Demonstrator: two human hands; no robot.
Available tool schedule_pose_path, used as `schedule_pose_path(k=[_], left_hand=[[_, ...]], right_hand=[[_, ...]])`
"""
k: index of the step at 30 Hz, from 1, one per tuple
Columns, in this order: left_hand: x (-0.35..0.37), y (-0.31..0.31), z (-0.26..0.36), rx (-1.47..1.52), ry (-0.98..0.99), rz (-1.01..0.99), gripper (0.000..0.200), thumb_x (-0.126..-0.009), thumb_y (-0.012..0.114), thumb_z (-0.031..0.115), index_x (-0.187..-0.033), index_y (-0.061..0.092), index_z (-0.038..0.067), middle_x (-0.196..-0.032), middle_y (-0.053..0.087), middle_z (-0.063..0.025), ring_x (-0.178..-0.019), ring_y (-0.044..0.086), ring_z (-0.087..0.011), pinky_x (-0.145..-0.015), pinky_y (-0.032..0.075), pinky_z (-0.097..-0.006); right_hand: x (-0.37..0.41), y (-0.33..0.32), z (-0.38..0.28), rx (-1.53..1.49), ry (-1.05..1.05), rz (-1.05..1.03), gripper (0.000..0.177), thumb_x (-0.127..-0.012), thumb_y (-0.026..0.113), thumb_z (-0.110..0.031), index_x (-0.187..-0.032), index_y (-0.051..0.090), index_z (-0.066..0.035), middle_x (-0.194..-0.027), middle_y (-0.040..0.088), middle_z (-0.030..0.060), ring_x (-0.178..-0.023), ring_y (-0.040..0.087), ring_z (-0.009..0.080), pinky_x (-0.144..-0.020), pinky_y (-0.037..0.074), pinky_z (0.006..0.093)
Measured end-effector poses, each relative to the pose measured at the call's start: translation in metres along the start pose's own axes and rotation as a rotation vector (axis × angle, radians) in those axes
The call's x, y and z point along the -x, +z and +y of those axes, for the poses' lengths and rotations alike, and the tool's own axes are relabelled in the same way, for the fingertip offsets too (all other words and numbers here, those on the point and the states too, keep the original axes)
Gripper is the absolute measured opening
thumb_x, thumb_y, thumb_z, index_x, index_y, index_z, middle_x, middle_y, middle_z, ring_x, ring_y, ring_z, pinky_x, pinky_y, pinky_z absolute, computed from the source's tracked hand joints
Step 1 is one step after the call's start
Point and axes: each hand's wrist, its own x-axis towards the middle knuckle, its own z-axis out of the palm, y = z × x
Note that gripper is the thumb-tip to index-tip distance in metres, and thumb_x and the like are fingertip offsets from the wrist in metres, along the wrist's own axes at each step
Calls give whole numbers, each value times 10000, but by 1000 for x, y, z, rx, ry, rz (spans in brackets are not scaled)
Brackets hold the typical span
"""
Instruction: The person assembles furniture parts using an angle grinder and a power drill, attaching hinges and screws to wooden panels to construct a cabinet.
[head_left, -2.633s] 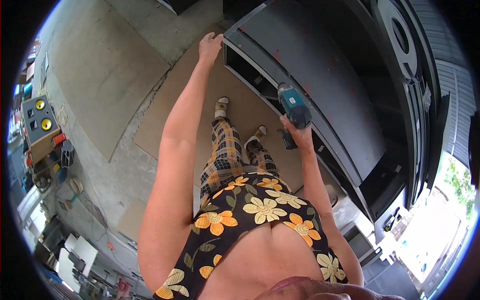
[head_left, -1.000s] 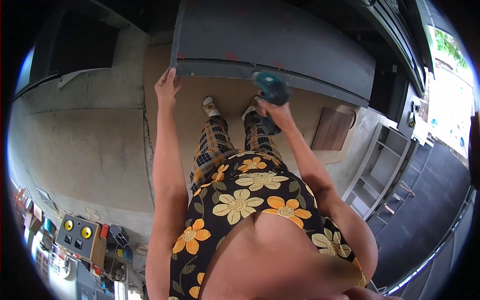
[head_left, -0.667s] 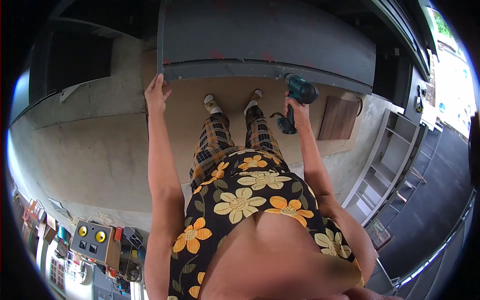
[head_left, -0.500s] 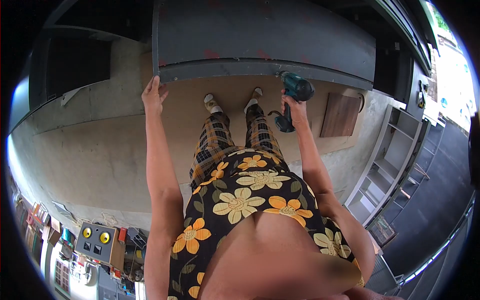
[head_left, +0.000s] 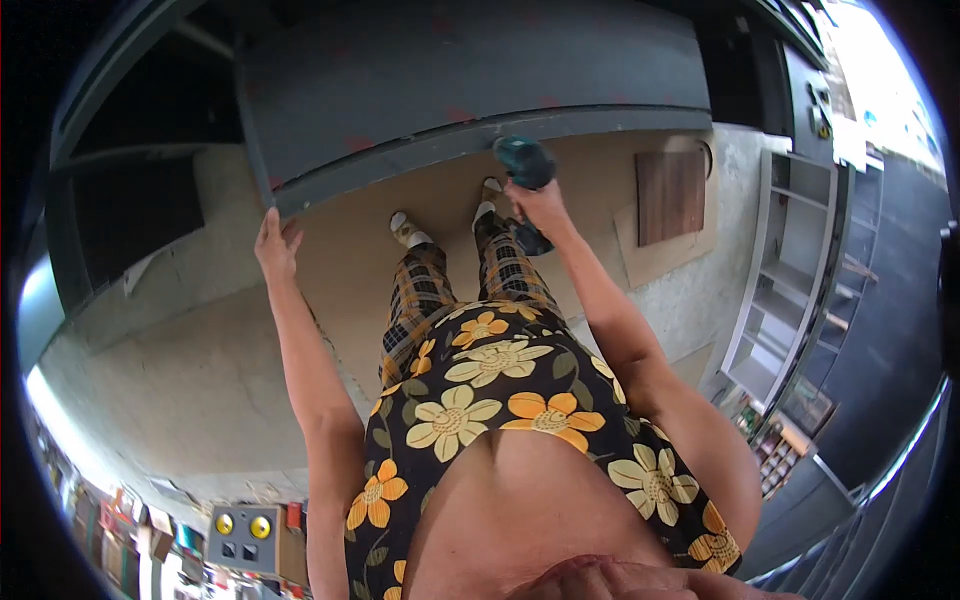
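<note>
A long dark grey panel [head_left: 470,75] with faint red marks spans the top of the view. At its near left corner, my left hand [head_left: 277,246] has its fingers apart, the fingertips at the corner. My right hand [head_left: 540,208] is wrapped round the handle of a teal and black cordless drill [head_left: 526,163]. The drill's nose meets or nearly meets the panel's front edge; the exact contact is blurred.
Brown sheeting [head_left: 350,225] lies under my feet on the concrete. A wooden board [head_left: 670,197] rests to the right, with a grey shelf unit [head_left: 785,275] beyond it. A speaker with yellow cones [head_left: 243,540] stands at the lower left.
The view has turned and shifted. My right hand and the drill are further left along the panel's front edge. My left hand stays by the corner, its fingers more spread.
</note>
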Motion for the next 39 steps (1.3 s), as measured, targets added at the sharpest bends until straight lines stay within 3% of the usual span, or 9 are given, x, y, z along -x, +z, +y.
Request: schedule_pose_path(k=[5,11,14,20,23,27,39], left_hand=[[-2,-7,2,-36,-9,-23,517,-884,650,341,-1283,496,51,-1144,560,-65,-989,581,-256,-858,468,-427],[-5,-17,8,24,-22,-27,546,-867,667,359,-1285,478,62,-1147,520,-93,-1034,550,-287,-886,458,-462],[-5,-19,8,29,-19,-27,578,-858,674,368,-1300,456,66,-1183,482,-108,-1052,534,-309,-901,454,-484],[-12,-28,12,30,-37,54,622,-852,676,380,-1323,421,65,-1228,454,-123,-1050,531,-329,-917,450,-502],[-6,-27,17,40,-40,81,641,-849,675,392,-1330,408,64,-1239,457,-132,-1059,527,-337,-923,447,-509],[-20,-38,17,38,-77,127,646,-848,671,410,-1328,409,66,-1253,463,-150,-1077,522,-344,-915,453,-514],[-39,-59,14,43,-103,196,652,-850,651,447,-1325,389,86,-1263,480,-155,-1099,528,-344,-901,465,-509]], right_hand=[[7,9,-6,70,-4,10,155,-775,689,-139,-783,594,-17,-567,541,3,-463,515,104,-433,398,276],[12,-5,-10,-169,-71,-62,139,-768,678,-94,-838,589,-13,-583,544,18,-450,503,108,-417,386,266],[20,-34,-22,-284,-111,40,152,-791,629,-39,-935,584,-17,-605,532,24,-463,501,109,-420,394,257],[11,-114,-31,-422,14,218,118,-807,620,-82,-918,591,-58,-631,545,22,-471,513,118,-427,403,250],[4,-138,-30,-404,-60,236,95,-791,644,-102,-868,612,-57,-633,561,26,-466,516,122,-417,391,271],[-2,-150,-31,-343,44,242,117,-814,632,-117,-919,611,-71,-635,554,10,-482,520,106,-436,414,248],[-11,-139,-26,-290,44,215,81,-811,639,-105,-791,597,-39,-583,542,26,-449,512,125,-414,393,275]])
